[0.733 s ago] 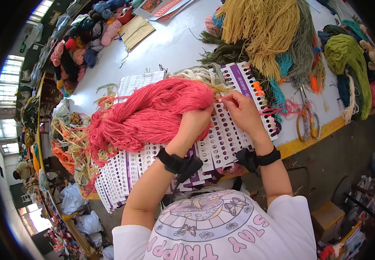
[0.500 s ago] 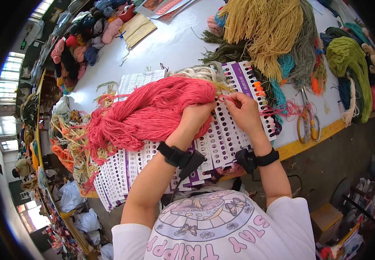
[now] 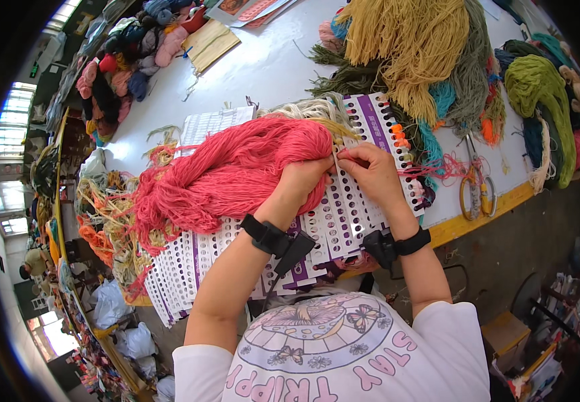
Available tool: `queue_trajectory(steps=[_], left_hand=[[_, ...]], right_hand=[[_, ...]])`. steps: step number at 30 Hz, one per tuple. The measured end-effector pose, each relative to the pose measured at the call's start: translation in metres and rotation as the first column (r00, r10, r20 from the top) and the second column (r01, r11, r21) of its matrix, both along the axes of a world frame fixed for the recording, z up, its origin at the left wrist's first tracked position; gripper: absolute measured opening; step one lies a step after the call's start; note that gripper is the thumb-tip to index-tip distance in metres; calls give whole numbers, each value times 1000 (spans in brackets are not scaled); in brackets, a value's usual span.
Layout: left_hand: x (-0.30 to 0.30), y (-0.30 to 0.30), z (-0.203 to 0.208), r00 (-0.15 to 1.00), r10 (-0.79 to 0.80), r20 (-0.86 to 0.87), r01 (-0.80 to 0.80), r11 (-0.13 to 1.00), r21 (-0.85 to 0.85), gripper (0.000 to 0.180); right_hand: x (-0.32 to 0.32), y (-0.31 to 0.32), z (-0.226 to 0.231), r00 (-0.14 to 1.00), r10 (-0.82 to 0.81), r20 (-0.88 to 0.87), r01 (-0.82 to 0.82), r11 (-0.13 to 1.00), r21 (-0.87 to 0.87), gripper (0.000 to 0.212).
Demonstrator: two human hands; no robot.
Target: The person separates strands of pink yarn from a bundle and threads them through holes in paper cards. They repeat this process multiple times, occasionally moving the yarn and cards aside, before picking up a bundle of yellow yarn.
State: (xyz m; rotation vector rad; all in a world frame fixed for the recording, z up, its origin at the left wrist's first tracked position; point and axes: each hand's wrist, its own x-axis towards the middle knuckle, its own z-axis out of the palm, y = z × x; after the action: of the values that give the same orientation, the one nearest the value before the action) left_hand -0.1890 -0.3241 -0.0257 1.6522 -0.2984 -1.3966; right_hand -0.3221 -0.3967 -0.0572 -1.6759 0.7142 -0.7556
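Daylight enters through windows (image 3: 12, 130) between nine and ten o'clock, burnt out to white with blue fringes. Pale glare spreads over the table (image 3: 256, 63) from ten to twelve o'clock. The pink yarn (image 3: 236, 171) near the dial's centre is bright and fairly sharp; the floor (image 3: 497, 268) toward four o'clock is dim. Straight edges bow outward, detail softens, and blackness rings the rim.

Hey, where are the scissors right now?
In the head view, the scissors lie on the right side, handles at the table's yellow edge, beside loose pink strands, right of the right hand.
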Motion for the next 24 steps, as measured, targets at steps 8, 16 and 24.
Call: queue_trajectory(steps=[8,16,24], left_hand=[[38,16,14,765,23,-644,-137,982,-128,13],[-1,10,9,922,-241,302,295,944,-146,21],[230,103,67,832,457,-313,-536,809,-243,10]], right_hand=[[0,6,7,978,-91,-187,44,969,-244,16],[7,9,-2,969,-161,-187,155,987,-46,29],[11,16,0,943,-239,-234,219,970,-106,22]])
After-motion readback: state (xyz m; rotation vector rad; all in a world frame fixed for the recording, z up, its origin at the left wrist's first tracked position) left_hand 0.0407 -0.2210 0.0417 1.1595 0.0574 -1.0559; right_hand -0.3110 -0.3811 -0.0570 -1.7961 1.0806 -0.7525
